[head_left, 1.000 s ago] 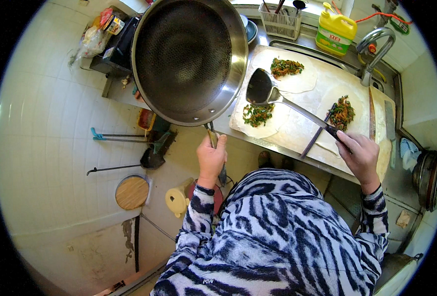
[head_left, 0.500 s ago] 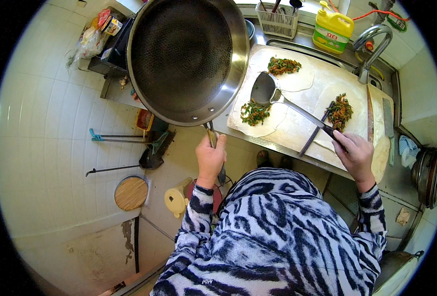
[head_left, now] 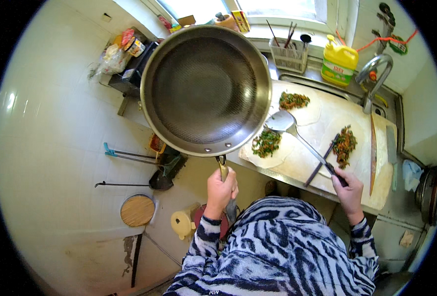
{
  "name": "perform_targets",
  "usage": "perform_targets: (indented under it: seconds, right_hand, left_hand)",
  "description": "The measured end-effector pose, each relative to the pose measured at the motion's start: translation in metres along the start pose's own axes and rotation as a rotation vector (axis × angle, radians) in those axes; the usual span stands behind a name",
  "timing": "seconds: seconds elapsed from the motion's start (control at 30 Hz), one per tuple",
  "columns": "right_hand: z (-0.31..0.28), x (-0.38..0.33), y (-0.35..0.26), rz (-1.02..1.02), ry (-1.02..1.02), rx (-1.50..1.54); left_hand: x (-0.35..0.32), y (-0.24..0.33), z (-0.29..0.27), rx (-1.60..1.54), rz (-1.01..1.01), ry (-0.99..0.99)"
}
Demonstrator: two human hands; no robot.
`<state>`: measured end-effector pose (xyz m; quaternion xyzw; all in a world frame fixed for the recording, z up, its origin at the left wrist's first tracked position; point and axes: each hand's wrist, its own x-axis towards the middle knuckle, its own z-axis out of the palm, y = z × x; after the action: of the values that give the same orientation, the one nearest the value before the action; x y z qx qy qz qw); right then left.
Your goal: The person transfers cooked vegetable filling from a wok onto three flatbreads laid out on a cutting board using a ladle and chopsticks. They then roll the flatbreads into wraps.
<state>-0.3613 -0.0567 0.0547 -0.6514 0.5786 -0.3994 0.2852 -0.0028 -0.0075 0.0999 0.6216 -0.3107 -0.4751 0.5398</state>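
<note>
My left hand (head_left: 221,193) is closed around the handle of a large frying pan (head_left: 203,91), held up with its dark textured inside facing me; only glare and sheen show in it. My right hand (head_left: 349,195) grips the black handle of a metal spatula (head_left: 281,121). The spatula's blade is over the board (head_left: 328,109), beside two heaps of chopped green and orange filling, the near-left heap (head_left: 266,143) and the far heap (head_left: 294,100). Each lies on a thin round of dough. A third heap (head_left: 345,146) sits on dough to the right, with dark chopsticks (head_left: 320,169) next to it.
A rolling pin (head_left: 373,154) and a knife (head_left: 390,144) lie along the board's right side. Behind it stand a utensil basket (head_left: 288,56), a yellow jug (head_left: 339,63) and a tap (head_left: 376,74). A dustpan (head_left: 161,181) and round wooden-topped stool (head_left: 137,210) are lower left.
The view has shifted, bringing the window into sight. The pan now shows whole, with a brighter sheen inside. The spatula's blade has turned from dark to shiny, still near the heaps.
</note>
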Motion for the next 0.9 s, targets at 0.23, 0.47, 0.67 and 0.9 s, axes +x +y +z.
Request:
perform_targets:
  seconds: [0.23,0.47,0.67,0.9]
  right_hand:
    - [0.019,-0.001,0.010,0.078,-0.042,0.092]
    - [0.022,0.001,0.025,-0.069,-0.045,0.020]
    - [0.030,-0.007,0.030,-0.063,-0.075,0.029]
    - [0.026,-0.015,0.016,-0.122,-0.108,-0.060]
  left_hand:
    - [-0.027,0.008,0.000,-0.226,-0.076,-0.190]
    - [-0.051,-0.004,0.007,-0.221,-0.145,-0.104]
    - [-0.073,-0.009,-0.002,-0.260,-0.232,-0.069]
    - [-0.084,-0.023,-0.020,-0.350,-0.306,-0.083]
